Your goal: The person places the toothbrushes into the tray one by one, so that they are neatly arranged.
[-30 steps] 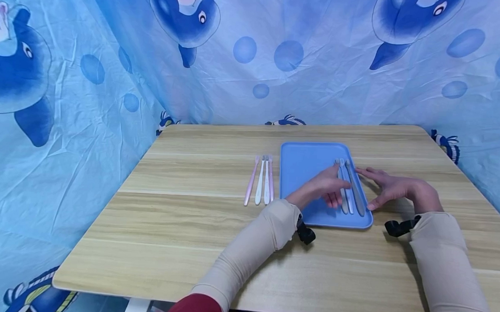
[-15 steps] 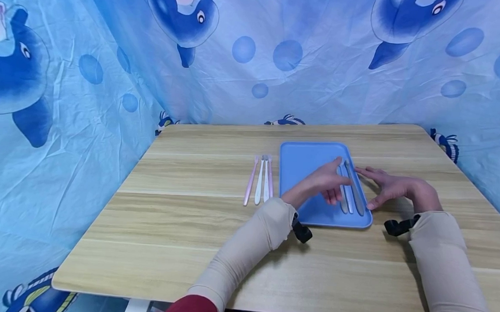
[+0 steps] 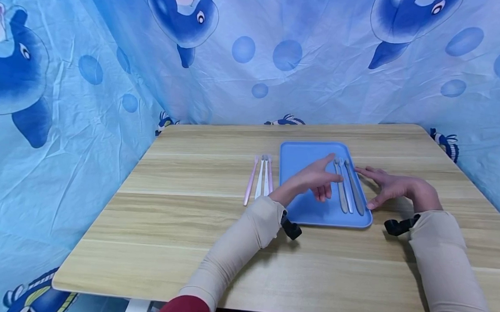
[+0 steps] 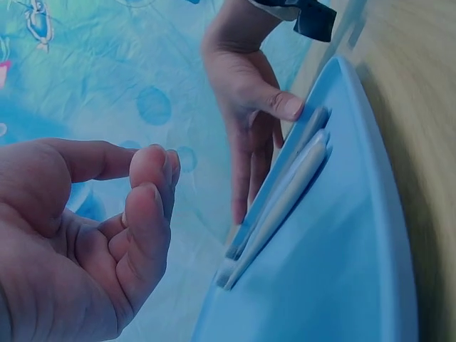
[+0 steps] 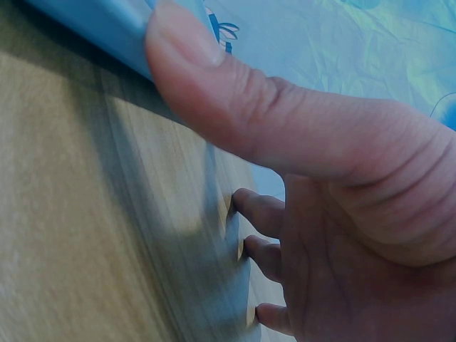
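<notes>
A blue rectangular tray [image 3: 302, 153] lies on the wooden table, with three slim long-handled utensils, perhaps forks, side by side along its right side. Two are grey [image 3: 359, 198] and one is pale blue-white [image 3: 348, 197]. Over the middle of the tray hovers my left hand [image 3: 313, 177], left of these utensils, its fingers loosely bent around nothing, as the left wrist view confirms. At the tray's right edge rests my right hand [image 3: 393, 186], thumb touching the rim and fingers spread; in the right wrist view the thumb [image 5: 206, 92] lies against the blue rim.
Left of the tray, several similar utensils lie in a row on the table [image 3: 167, 217]: pink ones [image 3: 250, 184] on the outside and white ones [image 3: 260, 175] between. A blue curtain [image 3: 235, 104] with dolphin prints hangs behind and at the left.
My left hand has moved left, away from the utensils on the tray, uncovering more of the leftmost grey one. The right hand stays at the tray's edge.
</notes>
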Tool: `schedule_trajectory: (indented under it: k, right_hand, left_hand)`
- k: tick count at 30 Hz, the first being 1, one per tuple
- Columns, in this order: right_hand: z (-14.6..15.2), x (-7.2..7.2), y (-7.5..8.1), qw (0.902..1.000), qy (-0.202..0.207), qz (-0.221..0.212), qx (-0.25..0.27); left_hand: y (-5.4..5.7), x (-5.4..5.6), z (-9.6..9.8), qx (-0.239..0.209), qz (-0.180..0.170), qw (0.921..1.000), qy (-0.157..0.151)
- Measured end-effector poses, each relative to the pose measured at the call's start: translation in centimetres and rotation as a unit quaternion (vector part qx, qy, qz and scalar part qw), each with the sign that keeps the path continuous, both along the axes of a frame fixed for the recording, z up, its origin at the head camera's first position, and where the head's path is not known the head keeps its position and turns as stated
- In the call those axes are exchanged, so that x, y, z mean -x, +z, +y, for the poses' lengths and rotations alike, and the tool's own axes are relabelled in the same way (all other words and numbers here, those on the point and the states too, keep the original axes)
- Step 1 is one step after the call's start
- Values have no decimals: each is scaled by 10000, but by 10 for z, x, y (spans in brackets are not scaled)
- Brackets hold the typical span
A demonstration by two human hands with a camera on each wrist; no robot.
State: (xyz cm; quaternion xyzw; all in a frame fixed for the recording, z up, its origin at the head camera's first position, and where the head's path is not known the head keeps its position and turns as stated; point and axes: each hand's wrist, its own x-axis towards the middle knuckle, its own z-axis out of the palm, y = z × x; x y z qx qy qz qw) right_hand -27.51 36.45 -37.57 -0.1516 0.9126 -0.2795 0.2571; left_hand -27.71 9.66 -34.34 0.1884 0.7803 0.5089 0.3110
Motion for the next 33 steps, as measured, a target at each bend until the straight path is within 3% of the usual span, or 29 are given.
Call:
schedule_trajectory:
  k: [17, 33]
  right_hand:
    - [0, -1, 3, 10000, -42, -23, -49]
    - [-2, -3, 3, 10000, -7, 30, -53]
  left_hand:
    - [9, 8, -35, 86, 255, 9994, 239]
    - [8, 13, -62, 97, 239, 9990, 362]
